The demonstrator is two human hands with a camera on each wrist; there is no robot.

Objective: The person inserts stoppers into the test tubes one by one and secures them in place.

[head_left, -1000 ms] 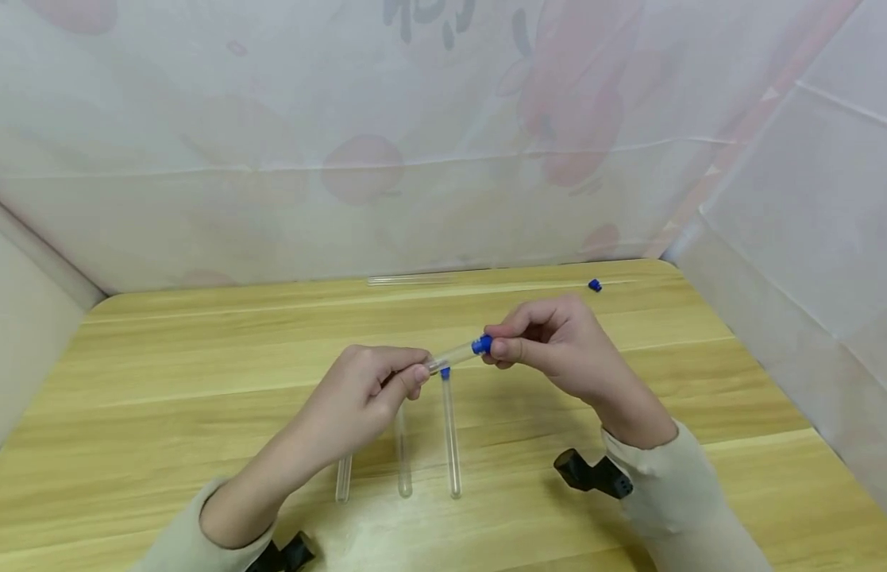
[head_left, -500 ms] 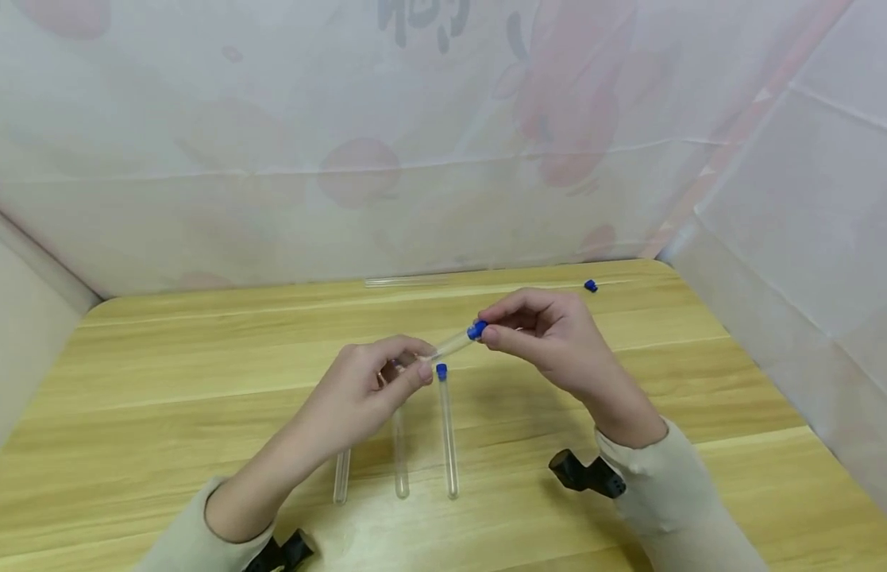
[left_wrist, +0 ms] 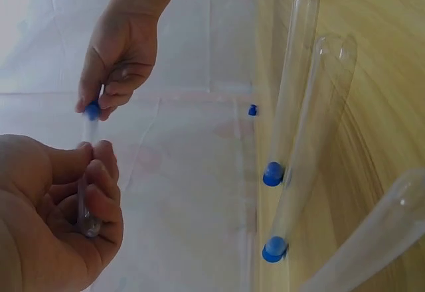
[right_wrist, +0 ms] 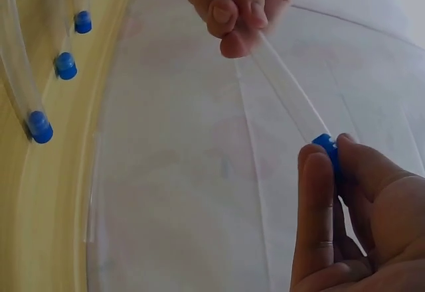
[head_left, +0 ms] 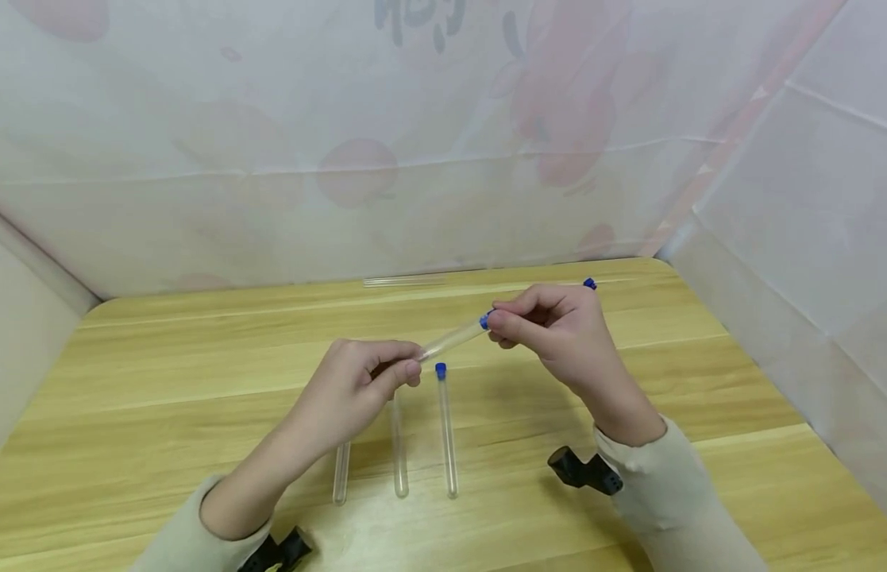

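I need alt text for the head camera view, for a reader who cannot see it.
Two hands hold a clear tube above a wooden table: left hand grips one end, right hand pinches its blue cap. Three more tubes lie below.

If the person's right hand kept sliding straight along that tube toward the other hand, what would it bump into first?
Most likely the left hand. The right hand pinches the blue cap of the clear test tube, whose other end sits in the left hand's grip. Nothing shows between them, though depth is hard to judge.
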